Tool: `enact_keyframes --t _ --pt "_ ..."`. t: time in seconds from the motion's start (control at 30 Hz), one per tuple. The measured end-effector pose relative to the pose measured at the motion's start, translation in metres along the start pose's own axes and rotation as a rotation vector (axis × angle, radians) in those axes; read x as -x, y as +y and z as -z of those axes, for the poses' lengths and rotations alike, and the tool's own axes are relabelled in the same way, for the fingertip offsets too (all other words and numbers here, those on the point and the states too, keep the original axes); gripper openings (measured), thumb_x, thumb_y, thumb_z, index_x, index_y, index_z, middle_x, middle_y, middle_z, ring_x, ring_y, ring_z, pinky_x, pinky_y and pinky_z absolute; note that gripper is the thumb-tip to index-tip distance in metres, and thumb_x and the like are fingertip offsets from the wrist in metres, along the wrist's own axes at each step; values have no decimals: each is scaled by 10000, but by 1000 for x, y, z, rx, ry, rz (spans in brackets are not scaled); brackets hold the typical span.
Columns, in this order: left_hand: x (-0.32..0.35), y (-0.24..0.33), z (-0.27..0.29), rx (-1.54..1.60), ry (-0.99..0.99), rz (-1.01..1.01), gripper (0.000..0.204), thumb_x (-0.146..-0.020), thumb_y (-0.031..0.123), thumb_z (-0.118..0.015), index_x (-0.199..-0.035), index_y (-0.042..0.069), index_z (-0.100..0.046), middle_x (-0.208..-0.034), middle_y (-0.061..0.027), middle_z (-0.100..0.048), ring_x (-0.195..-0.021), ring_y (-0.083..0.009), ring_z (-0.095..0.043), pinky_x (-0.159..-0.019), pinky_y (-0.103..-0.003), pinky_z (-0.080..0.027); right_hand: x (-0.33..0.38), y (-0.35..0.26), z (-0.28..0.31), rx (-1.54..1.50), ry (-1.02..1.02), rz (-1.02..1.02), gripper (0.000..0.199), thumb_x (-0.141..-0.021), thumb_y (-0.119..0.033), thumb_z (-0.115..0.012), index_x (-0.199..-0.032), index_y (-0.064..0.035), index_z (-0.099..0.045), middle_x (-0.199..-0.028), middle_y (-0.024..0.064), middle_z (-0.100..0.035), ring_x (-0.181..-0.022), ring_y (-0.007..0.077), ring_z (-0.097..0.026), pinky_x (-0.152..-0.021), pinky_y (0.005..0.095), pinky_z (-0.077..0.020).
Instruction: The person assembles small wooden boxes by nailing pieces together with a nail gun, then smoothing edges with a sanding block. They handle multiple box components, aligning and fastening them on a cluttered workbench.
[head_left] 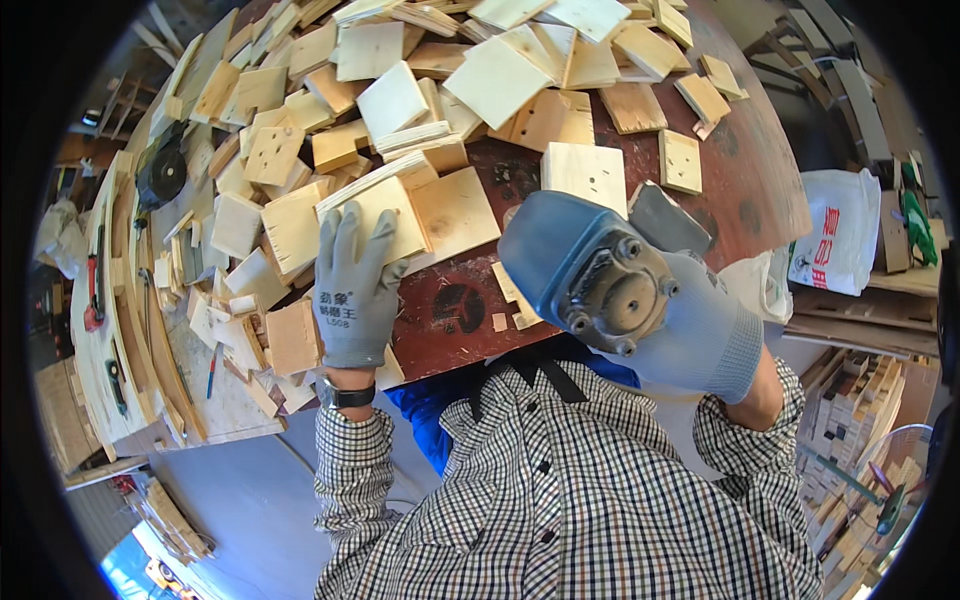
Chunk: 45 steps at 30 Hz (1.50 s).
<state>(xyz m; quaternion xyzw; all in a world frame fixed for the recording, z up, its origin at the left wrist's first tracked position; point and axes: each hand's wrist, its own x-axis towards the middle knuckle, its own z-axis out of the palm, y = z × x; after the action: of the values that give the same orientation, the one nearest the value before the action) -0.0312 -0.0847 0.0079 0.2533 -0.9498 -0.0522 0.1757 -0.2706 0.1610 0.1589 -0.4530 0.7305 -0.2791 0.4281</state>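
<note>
My left hand (355,290), in a grey glove, lies against a pale wooden block (398,222) at the near edge of the heap. Its fingers are spread and stretched over the wood, with the thumb out to the right. To the right, my gloved right hand (690,335) is closed round a blue nail gun (555,245). The black round cap with several screws faces up at me, and the tool's nose is hidden beneath it. Just left of the nail gun sits a flat wooden piece (455,210). Beyond it stands a pale square block (583,175).
A large heap of wooden blocks (500,80) covers the far part of the dark red tabletop (440,335). Left lie a tape measure (165,175), a red-handled tool (94,315) and a pen (213,370). A white bag (835,230) stands at the right.
</note>
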Motion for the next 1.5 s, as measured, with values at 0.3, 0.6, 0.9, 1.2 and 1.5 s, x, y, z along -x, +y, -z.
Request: enact_keyframes --t 0.3,0.6,0.9,1.2,1.5 --pt "-1 -8 -1 79 49 48 590 -834 366 -861 -1350 121 -711 -1508 -179 -580 -1435 -428 -514 -1147 -480 -489 -4 4 1 -96 -48 -86 596 -854 -123 -873 -1382 -14 -619 -1290 107 -722 -1103 169 -743 -938 305 -631" --pt "17 -17 -1 262 256 141 1154 -765 476 -937 -1619 -6 -328 -1649 -257 -362 -1484 -396 -444 -1196 -492 -445 7 44 -17 145 185 153 345 -859 -244 -874 -1137 -91 -741 -1065 46 -781 -937 166 -762 -816 312 -621" --pt "21 0 26 257 169 316 1003 -764 496 -923 -1557 48 -503 -1641 -287 -379 -1468 -449 -454 -1200 -506 -418 7 29 -17 -29 184 41 329 -853 -220 -869 -1095 -42 -736 -948 71 -779 -796 166 -755 -678 310 -609" --pt "6 0 11 177 129 207 561 -860 459 -801 -1262 71 -743 -1436 -106 -651 -1229 -365 -617 -1030 -444 -539 -24 -11 -15 261 168 184 244 -902 -283 -828 -1029 -89 -751 -971 39 -793 -861 166 -767 -739 304 -629" --pt "6 2 2 216 233 212 524 -798 413 -839 -1199 85 -762 -1316 -56 -693 -1127 -313 -660 -930 -408 -579 -100 -66 -4 -133 -105 -107 229 -917 -215 -754 -1035 -29 -688 -718 37 -680 -590 111 -649 -570 282 -547"
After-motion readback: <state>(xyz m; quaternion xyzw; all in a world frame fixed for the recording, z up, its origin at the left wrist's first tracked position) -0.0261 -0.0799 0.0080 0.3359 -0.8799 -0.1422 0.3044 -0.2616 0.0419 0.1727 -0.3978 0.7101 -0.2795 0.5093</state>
